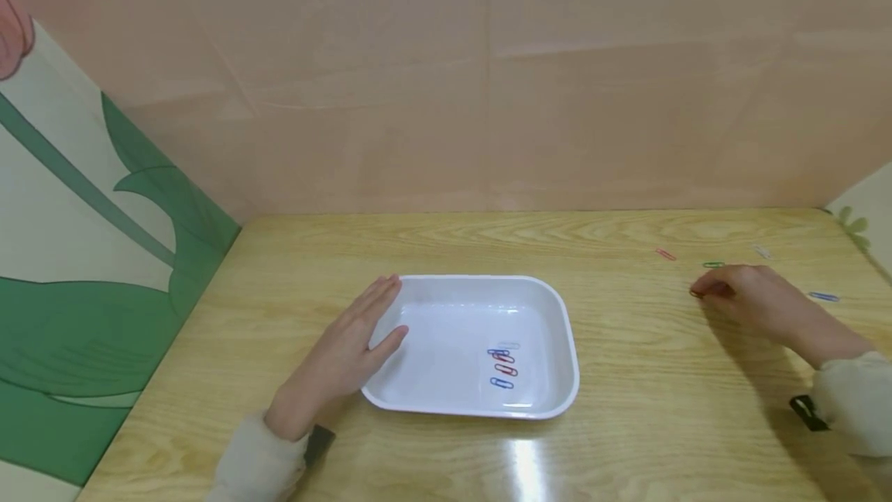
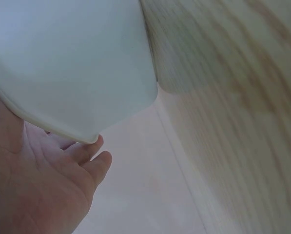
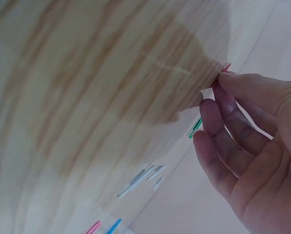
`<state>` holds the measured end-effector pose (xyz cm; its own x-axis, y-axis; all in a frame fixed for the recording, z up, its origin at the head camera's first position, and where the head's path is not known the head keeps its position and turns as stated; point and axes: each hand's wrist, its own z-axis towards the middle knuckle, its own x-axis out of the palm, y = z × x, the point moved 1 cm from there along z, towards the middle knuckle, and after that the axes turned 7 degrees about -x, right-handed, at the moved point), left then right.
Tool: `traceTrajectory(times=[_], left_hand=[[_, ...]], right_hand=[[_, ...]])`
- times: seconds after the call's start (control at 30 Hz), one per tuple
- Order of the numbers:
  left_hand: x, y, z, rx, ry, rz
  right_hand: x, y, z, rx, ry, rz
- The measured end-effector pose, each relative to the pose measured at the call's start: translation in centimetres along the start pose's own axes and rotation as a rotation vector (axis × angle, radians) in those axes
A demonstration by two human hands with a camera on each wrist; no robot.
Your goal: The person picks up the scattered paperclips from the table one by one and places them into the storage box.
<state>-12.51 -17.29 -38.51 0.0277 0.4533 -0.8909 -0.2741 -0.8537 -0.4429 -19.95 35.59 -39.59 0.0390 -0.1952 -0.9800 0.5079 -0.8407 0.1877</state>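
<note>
My right hand [image 1: 749, 300] is low over the right of the table, pinching a small red paper clip [image 1: 696, 293] between thumb and fingertips. In the right wrist view the thumb covers part of that clip [image 3: 215, 84]. Just beyond the fingers lies a green paper clip [image 1: 713, 264]. My left hand [image 1: 351, 339] rests along the left side of a white tray [image 1: 570, 355], fingers straight and thumb over the rim. The left wrist view shows the fingers against the tray's outer wall [image 2: 77, 73]. Several blue, red and white paper clips [image 1: 505, 369] lie inside the tray, right of its middle.
Around the right hand lie a pink paper clip [image 1: 665, 254] farther back, a pale one [image 1: 762, 252] and a blue one [image 1: 824, 297] at the right. A wall covering [image 1: 488, 99] rises behind the wooden table [image 1: 627, 440], and a leaf-patterned panel [image 1: 70, 331] stands at left.
</note>
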Motion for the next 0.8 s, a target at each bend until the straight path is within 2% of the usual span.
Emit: traceTrajectory(times=[0.37, 0.8], left_hand=[[-0.04, -0.06, -0.03, -0.005, 0.0, -0.007], [0.08, 0.09, -0.02, -0.005, 0.004, -0.01]], right_hand=[[-0.04, 0.1, 0.17, 0.066, 0.051, 0.05], [0.51, -0.45, -0.1, 0.032, 0.036, 0.018]])
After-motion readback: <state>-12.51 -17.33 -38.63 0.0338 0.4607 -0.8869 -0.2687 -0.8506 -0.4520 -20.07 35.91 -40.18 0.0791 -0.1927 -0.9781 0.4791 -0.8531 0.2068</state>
